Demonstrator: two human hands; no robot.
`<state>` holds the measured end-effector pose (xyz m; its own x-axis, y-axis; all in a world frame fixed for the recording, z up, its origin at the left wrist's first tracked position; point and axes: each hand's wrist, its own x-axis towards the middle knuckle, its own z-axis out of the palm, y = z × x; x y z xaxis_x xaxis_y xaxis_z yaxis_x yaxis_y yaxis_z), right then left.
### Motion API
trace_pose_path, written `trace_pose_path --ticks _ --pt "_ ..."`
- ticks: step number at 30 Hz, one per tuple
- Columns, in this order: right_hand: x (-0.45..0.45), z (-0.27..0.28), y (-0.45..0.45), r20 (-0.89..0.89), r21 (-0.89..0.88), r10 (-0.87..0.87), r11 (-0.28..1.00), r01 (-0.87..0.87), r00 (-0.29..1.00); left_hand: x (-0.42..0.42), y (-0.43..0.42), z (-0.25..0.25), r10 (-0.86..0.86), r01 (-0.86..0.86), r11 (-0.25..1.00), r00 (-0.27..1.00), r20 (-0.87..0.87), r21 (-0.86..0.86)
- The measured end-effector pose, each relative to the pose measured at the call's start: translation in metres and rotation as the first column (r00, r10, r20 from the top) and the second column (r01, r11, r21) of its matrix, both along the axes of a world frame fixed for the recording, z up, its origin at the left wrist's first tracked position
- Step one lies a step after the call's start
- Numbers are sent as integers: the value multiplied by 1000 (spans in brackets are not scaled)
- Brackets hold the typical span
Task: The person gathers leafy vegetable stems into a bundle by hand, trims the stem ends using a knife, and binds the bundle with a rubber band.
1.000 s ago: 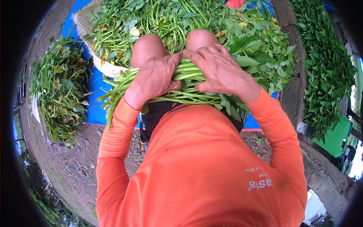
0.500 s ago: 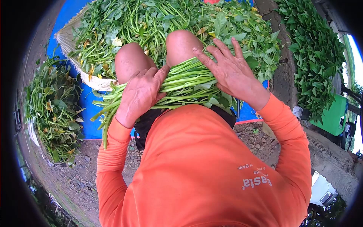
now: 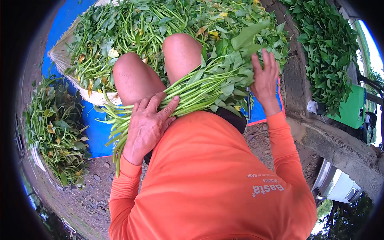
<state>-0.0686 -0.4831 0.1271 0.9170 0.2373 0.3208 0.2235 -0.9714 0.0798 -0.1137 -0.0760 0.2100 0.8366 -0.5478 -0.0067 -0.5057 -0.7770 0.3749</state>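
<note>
Across my lap lies a bunch of water spinach (image 3: pixel 200 90), its long green stems pointing left and its leafy tops right. My left hand (image 3: pixel 149 122) is closed over the stems near their cut ends. At the leafy end, my right hand (image 3: pixel 265 78) is open with the fingers stretched out, beside the leaves; a large leaf partly covers the fingertips' side, and contact is hard to tell. Beyond my knees spreads a big heap of loose water spinach (image 3: pixel 148 30), with some yellow leaves in it.
The heap rests on a pale woven sack (image 3: pixel 64 54) over a blue tarp (image 3: pixel 96 140). Another pile of greens (image 3: pixel 56 128) stands at left. Neatly stacked leafy bundles (image 3: pixel 326 52) line the right, near a green container (image 3: pixel 352 108) and a concrete edge (image 3: pixel 328 140).
My right hand has moved right and down, off the stems to the leafy tops. The bunch's leafy end is more exposed. My left hand stays on the stems, slightly lower in view.
</note>
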Motion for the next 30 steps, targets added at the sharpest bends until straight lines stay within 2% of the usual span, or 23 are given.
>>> trace_pose_path --ticks 1,2,3,4,5,6,8,9,11,12,13,14,16,17,19,20,21,22,24,25,28,30 --pt "10 33 -9 -5 -207 -130 970 126 992 -1 0 -1 -1 1 1000 1000 4 -16" --pt "16 67 -19 1 81 -188 979 187 982 -2 1 -2 2 -2 1000 1000 7 -28" --pt "19 104 -21 -18 364 -242 902 231 970 -4 1 -3 8 -7 999 1000 7 -37" --pt "20 140 8 106 668 -182 741 65 978 -5 1 -3 15 -15 999 1000 7 -32" --pt "15 160 49 107 780 61 614 -122 992 -6 -1 -2 11 -11 999 1000 0 -31" --pt "13 174 102 158 860 293 429 -277 943 -6 -2 -2 5 -5 999 1000 7 -35" --pt "24 135 185 42 921 615 281 -268 787 -9 7 -23 8 -17 996 995 -102 -86" --pt "30 115 227 -23 950 739 225 -215 673 -12 9 -26 23 -31 995 996 -86 -99" --pt "44 27 263 -390 875 711 483 -3 585 -20 16 -22 57 -55 992 998 9 -111" --pt "31 26 264 -374 861 728 503 -77 575 -27 21 -16 73 -63 992 994 82 -109" --pt "23 29 258 -348 839 756 515 -177 555 -32 29 -15 214 -196 963 973 86 -185" --pt "21 29 250 -324 810 784 519 -273 529 -33 40 -18 300 -291 950 951 76 -114" --pt "14 37 242 -567 685 735 671 -283 371 -58 59 -17 425 -424 904 905 -1 58" --pt "21 43 249 -643 624 712 701 -344 282 -64 61 -17 446 -444 895 890 -96 43" --pt "27 49 260 -774 547 610 780 -304 169 -60 64 -4 427 -415 897 903 -54 152" --pt "22 50 263 -770 547 616 771 -325 166 -58 65 -2 400 -392 902 916 -12 179" --pt "23 52 264 -767 535 615 770 -347 184 -57 68 -12 380 -379 916 925 19 130" --pt "25 54 263 -766 515 607 778 -360 214 -54 73 -19 392 -386 916 919 -39 112" --pt "23 46 255 -655 602 704 705 -374 273 -51 77 -25 390 -384 921 906 -166 70" --pt "20 40 253 -595 640 743 669 -379 306 -48 79 -24 376 -377 926 918 -125 9" --pt "18 34 250 -536 671 762 646 -363 364 -35 81 -9 310 -302 951 941 -138 71" --pt "21 56 248 -577 641 722 690 -336 383 -23 82 13 260 -258 960 965 -5 105"
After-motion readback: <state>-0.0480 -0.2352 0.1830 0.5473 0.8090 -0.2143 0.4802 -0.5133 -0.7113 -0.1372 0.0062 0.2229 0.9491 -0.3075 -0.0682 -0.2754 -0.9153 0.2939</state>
